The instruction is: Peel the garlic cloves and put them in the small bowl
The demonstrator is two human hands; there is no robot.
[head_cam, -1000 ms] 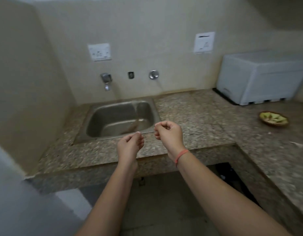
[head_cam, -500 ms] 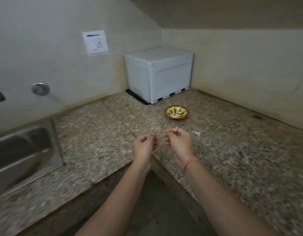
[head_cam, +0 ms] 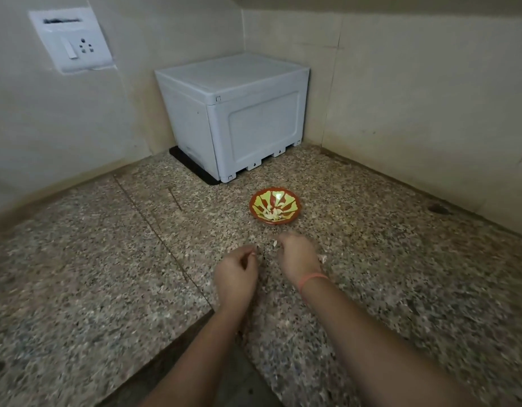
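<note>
The small bowl, red-rimmed with a green and red pattern, sits on the granite counter and holds several pale peeled garlic cloves. My right hand hovers just in front of the bowl and pinches a small pale garlic clove at its fingertips. To its left, my left hand has its fingers curled, with what looks like a tiny pale scrap of garlic peel pinched at the tips. A thin orange band circles my right wrist.
A white plastic box stands in the counter's corner behind the bowl. A socket plate is on the left wall. A pale scrap of peel lies on the counter right of my right hand. The counter's inner edge runs below my forearms.
My view has swung right from the sink to the counter corner. Both hands travelled with it, from above the sink's edge to just in front of the bowl, fingers still pinched.
</note>
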